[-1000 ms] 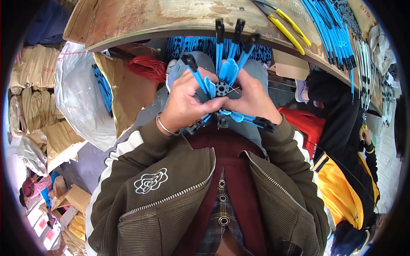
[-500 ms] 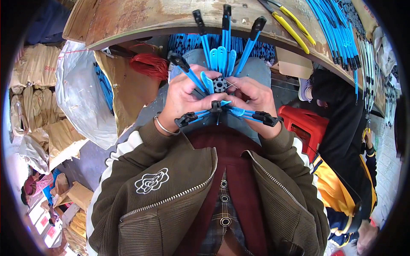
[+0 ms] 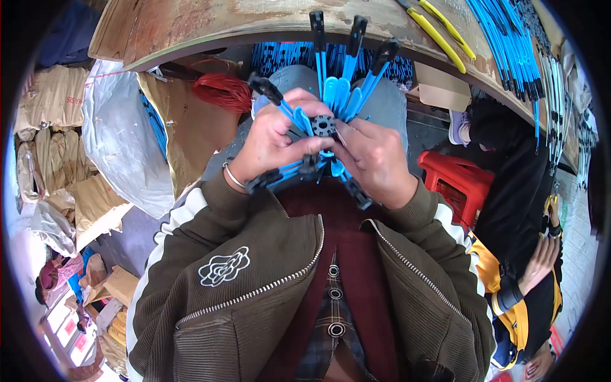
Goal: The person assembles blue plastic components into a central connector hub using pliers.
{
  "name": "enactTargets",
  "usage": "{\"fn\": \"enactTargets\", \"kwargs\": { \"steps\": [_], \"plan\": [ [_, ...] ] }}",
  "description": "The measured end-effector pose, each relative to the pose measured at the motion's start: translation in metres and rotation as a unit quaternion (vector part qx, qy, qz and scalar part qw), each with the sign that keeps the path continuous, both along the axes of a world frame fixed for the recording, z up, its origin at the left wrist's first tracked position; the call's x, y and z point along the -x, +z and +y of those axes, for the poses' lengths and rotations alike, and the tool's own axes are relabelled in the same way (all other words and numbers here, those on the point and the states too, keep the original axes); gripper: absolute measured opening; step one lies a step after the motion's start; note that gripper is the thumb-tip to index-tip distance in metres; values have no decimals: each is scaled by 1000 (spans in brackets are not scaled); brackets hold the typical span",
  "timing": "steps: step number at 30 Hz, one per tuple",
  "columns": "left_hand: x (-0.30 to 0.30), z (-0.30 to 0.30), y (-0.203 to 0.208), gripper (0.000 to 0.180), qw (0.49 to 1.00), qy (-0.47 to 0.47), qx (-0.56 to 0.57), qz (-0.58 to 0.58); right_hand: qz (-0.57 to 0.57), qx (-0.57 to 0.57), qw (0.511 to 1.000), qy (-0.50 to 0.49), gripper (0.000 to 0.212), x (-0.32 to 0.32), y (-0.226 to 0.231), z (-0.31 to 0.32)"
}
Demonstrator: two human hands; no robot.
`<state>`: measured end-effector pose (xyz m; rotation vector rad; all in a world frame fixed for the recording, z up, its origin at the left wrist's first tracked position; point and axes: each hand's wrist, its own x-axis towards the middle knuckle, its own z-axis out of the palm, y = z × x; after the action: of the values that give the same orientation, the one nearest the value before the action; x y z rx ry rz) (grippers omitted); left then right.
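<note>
Over my lap I hold a partly assembled umbrella frame, its blue ribs (image 3: 342,97) with black end pieces fanned out around a round black notched hub (image 3: 323,126). My left hand (image 3: 280,137) is closed around the hub's left side, with the thumb below and the fingers above. Against the hub's right edge, my right hand (image 3: 375,156) pinches with thumb and fingers pressed together. A thin wire seems to be at those fingertips, though the fingers mostly cover it. Several ribs point away from me and others spread toward my body.
A worn wooden table (image 3: 210,25) stands ahead, bearing yellow-handled pliers (image 3: 439,38) and bundled blue ribs (image 3: 503,48). Red wire (image 3: 223,93) lies coiled beside a plastic-lined sack (image 3: 121,140) at left. At right are a red stool (image 3: 455,181) and a co-worker's hand (image 3: 541,261).
The frame has turned in my hands, and its ribs have shifted around the hub. My right hand has moved slightly lower along the hub's edge. The co-worker's hands at right have moved.
</note>
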<state>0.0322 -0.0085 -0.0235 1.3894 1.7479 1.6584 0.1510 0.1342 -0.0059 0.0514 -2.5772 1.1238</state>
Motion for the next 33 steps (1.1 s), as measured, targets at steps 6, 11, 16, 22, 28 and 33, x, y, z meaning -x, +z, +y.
{"fn": "enactTargets", "kwargs": {
  "steps": [6,11,16,22,28,33],
  "plan": [
    [-8,5,9,35,995,84,53,-22,-11,34,999,-26,23,5,-7,4],
    [-6,-3,7,46,979,23,111,-170,-4,66,998,-4,18,2,-9,6],
    [7,-12,-12,49,960,-48,-2,-276,-25,103,994,10,23,2,-9,7],
    [-3,-7,-36,51,912,-26,-4,-410,-30,108,994,-5,23,10,-11,12],
    [0,9,-34,44,992,31,10,-120,-11,126,992,-6,25,14,-20,9],
    [-8,11,-23,33,975,52,20,-214,-31,211,977,11,23,10,-31,4]
  ]
}}
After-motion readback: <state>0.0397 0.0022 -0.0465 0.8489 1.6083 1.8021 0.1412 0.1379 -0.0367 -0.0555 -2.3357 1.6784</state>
